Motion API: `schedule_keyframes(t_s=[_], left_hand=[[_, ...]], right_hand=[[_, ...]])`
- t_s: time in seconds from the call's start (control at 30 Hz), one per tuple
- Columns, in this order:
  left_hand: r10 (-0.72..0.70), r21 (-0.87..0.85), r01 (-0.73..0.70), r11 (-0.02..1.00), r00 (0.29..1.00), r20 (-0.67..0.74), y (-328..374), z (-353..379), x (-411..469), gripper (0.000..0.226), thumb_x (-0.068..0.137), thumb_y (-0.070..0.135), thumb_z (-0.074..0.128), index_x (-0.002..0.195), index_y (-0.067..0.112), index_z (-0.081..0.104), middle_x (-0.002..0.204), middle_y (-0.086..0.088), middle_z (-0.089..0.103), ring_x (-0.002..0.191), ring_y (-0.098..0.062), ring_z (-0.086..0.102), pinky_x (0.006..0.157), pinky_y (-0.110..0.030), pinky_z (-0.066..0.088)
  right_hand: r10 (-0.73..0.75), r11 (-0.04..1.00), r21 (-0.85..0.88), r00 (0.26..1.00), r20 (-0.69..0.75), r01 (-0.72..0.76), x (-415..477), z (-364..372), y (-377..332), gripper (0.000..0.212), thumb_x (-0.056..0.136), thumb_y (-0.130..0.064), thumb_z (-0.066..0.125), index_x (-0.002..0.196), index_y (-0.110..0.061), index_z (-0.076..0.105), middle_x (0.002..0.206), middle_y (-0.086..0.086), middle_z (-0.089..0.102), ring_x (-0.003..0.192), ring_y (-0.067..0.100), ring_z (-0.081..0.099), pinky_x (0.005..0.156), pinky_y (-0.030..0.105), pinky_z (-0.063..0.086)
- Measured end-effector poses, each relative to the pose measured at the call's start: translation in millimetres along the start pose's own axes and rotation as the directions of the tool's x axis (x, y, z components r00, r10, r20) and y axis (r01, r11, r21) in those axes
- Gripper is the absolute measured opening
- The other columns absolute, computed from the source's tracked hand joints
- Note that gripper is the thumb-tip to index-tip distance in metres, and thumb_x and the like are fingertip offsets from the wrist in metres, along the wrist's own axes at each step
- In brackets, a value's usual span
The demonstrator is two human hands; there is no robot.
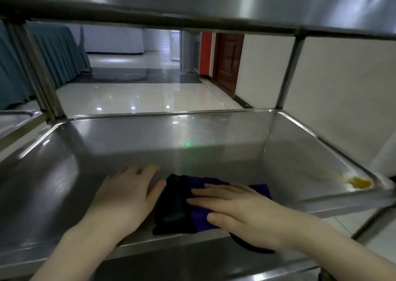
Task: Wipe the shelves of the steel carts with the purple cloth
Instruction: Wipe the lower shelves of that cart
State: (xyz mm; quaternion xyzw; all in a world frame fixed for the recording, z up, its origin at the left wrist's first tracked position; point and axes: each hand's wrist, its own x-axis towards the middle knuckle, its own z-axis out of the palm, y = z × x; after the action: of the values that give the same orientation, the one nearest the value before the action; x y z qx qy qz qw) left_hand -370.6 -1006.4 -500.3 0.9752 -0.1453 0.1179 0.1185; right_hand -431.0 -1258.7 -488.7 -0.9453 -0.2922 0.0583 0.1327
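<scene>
The purple cloth lies bunched on the steel cart's tray shelf, near its front edge. The right hand presses flat on it, with straight fingers spread over the cloth's right half. The left hand rests open-palmed on bare steel, its thumb just beside the cloth's left edge. A yellow stain sits in the shelf's right corner.

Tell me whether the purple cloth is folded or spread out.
Folded: the purple cloth lies as a compact, layered pad under the flat right hand.
</scene>
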Motion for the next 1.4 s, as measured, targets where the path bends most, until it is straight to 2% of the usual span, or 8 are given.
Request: schedule_keyframes(t_s=[0.1, 0.37, 0.47, 0.67, 0.83, 1.03, 1.23, 1.4], left_hand=[[0.025, -0.155, -0.02, 0.988, 0.999, 0.033, 20.3, 7.4, 10.4, 0.042, 0.096, 0.05, 0.032, 0.136, 0.04, 0.042, 0.131, 0.011, 0.052, 0.113, -0.015, 0.052, 0.092, -0.031, 0.045], [0.008, -0.141, -0.009, 0.99, 1.0, -0.011, 25.7, 19.1, 4.1, 0.038, 0.099, 0.045, 0.034, 0.135, 0.036, 0.042, 0.135, 0.009, 0.05, 0.115, -0.017, 0.052, 0.091, -0.029, 0.044], [-0.029, -0.172, 0.022, 0.985, 0.999, -0.039, 19.4, 19.6, 3.5, 0.037, 0.099, 0.041, 0.029, 0.132, 0.036, 0.043, 0.129, 0.008, 0.056, 0.108, -0.017, 0.056, 0.087, -0.031, 0.046], [-0.038, -0.192, 0.028, 0.981, 0.998, -0.048, 10.6, 26.7, -1.4, 0.043, 0.098, 0.033, 0.024, 0.138, 0.038, 0.036, 0.133, 0.007, 0.056, 0.112, -0.02, 0.056, 0.089, -0.035, 0.047], [-0.01, -0.139, 0.005, 0.99, 0.999, -0.033, 18.1, 25.4, -0.6, 0.042, 0.099, 0.037, 0.029, 0.14, 0.034, 0.037, 0.138, 0.005, 0.051, 0.116, -0.021, 0.054, 0.088, -0.031, 0.044], [-0.013, -0.081, 0.015, 0.997, 0.999, 0.031, 26.0, 20.8, 1.9, 0.041, 0.098, 0.043, 0.03, 0.136, 0.033, 0.04, 0.133, 0.005, 0.053, 0.115, -0.021, 0.051, 0.091, -0.033, 0.045], [-0.083, -0.069, 0.084, 0.994, 0.996, 0.012, 51.5, 13.4, 25.6, 0.04, 0.098, 0.041, 0.033, 0.136, 0.031, 0.043, 0.128, -0.002, 0.059, 0.111, -0.026, 0.056, 0.091, -0.037, 0.042], [0.039, -0.137, -0.041, 0.99, 0.999, -0.016, 100.7, 33.9, 37.1, 0.038, 0.098, 0.031, 0.036, 0.135, 0.033, 0.045, 0.134, 0.005, 0.055, 0.117, -0.021, 0.052, 0.099, -0.033, 0.035]], right_hand=[[0.102, 0.994, -0.031, 0.994, -0.028, -0.103, 42.5, -7.5, 21.2, 0.045, 0.103, -0.045, 0.029, 0.147, -0.049, 0.021, 0.156, -0.029, 0.012, 0.143, -0.006, 0.005, 0.114, 0.025, 0.007], [0.449, 0.889, -0.026, 0.881, -0.151, -0.458, 142.7, -37.1, 117.9, 0.046, 0.104, -0.041, 0.026, 0.15, -0.037, 0.024, 0.159, -0.009, 0.02, 0.145, 0.019, 0.02, 0.113, 0.052, 0.015], [0.329, 0.942, -0.04, 0.938, -0.106, -0.335, 114.9, -25.8, 94.1, 0.046, 0.104, -0.04, 0.027, 0.15, -0.041, 0.023, 0.158, -0.016, 0.019, 0.146, 0.011, 0.015, 0.118, 0.045, 0.012], [-0.007, 0.999, 0.035, 0.998, -0.062, 0.009, -23.5, 0.8, 19.2, 0.042, 0.098, -0.059, 0.02, 0.141, -0.061, 0.022, 0.148, -0.043, 0.013, 0.138, -0.018, 0.002, 0.108, 0.007, -0.005], [0.161, 0.987, 0.031, 0.986, -0.044, -0.16, 23.5, -18.9, 57.1, 0.043, 0.102, -0.045, 0.03, 0.145, -0.05, 0.025, 0.15, -0.035, 0.014, 0.14, -0.012, 0.008, 0.108, 0.009, 0.005], [0.492, 0.859, -0.038, 0.844, -0.214, -0.51, 106.0, -34.1, 127.5, 0.044, 0.104, -0.041, 0.025, 0.148, -0.038, 0.027, 0.158, -0.011, 0.024, 0.144, 0.017, 0.024, 0.113, 0.05, 0.016], [0.253, 0.967, -0.013, 0.961, -0.112, -0.256, 22.9, -13.1, 74.1, 0.044, 0.103, -0.045, 0.029, 0.147, -0.047, 0.026, 0.156, -0.025, 0.019, 0.145, -0.001, 0.01, 0.117, 0.033, 0.007], [0.127, 0.987, -0.08, 0.979, -0.162, -0.141, -62.5, 1.1, 44.5, 0.046, 0.098, -0.057, 0.02, 0.144, -0.056, 0.017, 0.152, -0.037, 0.015, 0.14, -0.015, 0.004, 0.109, 0.013, 0.002]])
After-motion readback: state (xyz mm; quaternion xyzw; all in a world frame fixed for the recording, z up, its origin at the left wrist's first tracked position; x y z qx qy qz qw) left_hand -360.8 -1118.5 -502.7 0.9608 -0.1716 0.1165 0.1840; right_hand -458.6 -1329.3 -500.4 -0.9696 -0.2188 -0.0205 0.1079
